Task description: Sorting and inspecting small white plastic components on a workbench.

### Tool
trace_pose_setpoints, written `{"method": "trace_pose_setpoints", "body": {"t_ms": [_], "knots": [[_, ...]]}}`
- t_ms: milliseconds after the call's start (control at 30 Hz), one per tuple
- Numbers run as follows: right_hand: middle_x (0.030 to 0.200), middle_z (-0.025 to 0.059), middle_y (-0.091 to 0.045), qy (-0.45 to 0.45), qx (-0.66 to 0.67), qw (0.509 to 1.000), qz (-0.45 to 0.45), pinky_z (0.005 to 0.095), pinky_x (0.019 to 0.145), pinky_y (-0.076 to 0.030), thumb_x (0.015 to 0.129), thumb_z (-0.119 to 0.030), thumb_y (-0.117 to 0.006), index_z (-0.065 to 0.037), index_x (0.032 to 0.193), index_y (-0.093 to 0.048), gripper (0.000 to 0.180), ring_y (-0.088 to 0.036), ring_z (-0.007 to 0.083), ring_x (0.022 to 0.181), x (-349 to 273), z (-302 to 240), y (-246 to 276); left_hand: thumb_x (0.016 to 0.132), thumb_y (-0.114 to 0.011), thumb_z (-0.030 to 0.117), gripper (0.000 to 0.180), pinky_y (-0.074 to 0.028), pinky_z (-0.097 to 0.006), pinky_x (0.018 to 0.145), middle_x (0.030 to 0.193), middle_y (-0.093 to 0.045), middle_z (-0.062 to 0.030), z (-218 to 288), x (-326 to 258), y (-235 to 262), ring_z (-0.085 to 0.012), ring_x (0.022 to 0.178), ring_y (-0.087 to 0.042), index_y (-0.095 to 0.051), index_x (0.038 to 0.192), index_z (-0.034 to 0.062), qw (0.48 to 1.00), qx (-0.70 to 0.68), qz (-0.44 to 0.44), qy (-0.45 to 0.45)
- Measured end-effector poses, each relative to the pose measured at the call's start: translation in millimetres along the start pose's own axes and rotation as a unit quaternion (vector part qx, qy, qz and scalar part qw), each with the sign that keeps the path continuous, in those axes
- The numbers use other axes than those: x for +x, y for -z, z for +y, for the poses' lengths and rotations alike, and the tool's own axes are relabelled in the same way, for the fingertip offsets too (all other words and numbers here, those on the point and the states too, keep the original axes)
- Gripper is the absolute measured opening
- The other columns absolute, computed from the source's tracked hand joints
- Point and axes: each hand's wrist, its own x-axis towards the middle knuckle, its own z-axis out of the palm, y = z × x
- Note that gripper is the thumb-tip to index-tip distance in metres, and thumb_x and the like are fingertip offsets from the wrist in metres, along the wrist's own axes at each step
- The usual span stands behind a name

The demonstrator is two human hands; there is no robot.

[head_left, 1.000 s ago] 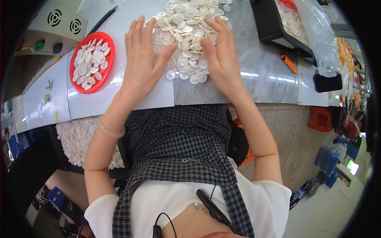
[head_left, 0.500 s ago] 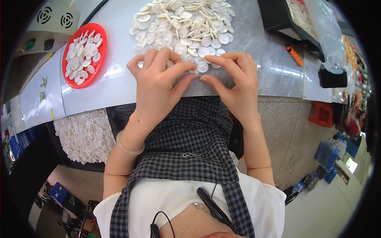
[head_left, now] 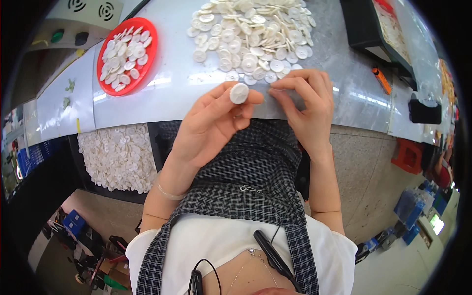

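Observation:
My left hand (head_left: 209, 120) is raised off the front edge of the table, holding a white plastic gear (head_left: 239, 93) between thumb and fingers with its round face up. To its right, my right hand (head_left: 309, 101) hovers low over the metal tabletop, thumb and index fingertips nearly together. Whatever sits between those tips, if anything, is too small to make out. Just beyond both hands spreads a large heap of similar white gears (head_left: 255, 37), with a few loose ones at its near edge.
A red plate (head_left: 152, 59) of white gears sits left on the metal table (head_left: 172, 93). Below it, a black bin holds many white pieces (head_left: 118, 157). On the right are a black tray (head_left: 366, 39), an orange cutter (head_left: 381, 81), a dark phone-like object (head_left: 424, 112) and a red stool (head_left: 407, 156).
My left hand has drawn back from the heap's edge and turned over, now showing a gear in its fingers. My right hand stays near the tabletop. The whole view has shifted slightly.

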Motion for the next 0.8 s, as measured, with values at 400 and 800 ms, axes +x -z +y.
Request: {"method": "trace_pose_setpoints", "body": {"t_ms": [400, 800], "knots": [[0.108, 0.0113, -0.065, -0.198, 0.455, 0.867, -0.031, 0.0199, 0.064, -0.045, 0.091, -0.001, -0.056, 0.0, 0.112, -0.057, 0.022, -0.062, 0.0113, 0.089, -5, -15, -4, 0.1, -0.044, 0.027, 0.032, -0.045, -0.032, 0.082, 0.118, -0.06, -0.0102, -8, -3, 23, -0.0188, 0.102, -0.054, -0.057, 0.118, 0.0049, 0.968, -0.225, -0.077, 0.08], [0.117, 0.0143, -0.061, -0.247, 0.538, 0.801, -0.091, 0.0232, 0.068, -0.056, 0.087, 0.004, -0.058, 0.003, 0.129, -0.051, 0.043, -0.063, 0.0199, 0.105, -1, -28, -2, 0.094, -0.041, 0.029, 0.028, -0.036, -0.024, 0.067, 0.101, -0.053, -0.01, 36, -3, 26, -0.013, 0.08, -0.045, -0.051, 0.104, 0.0043, 0.993, 0.053, -0.008, -0.104]]}}
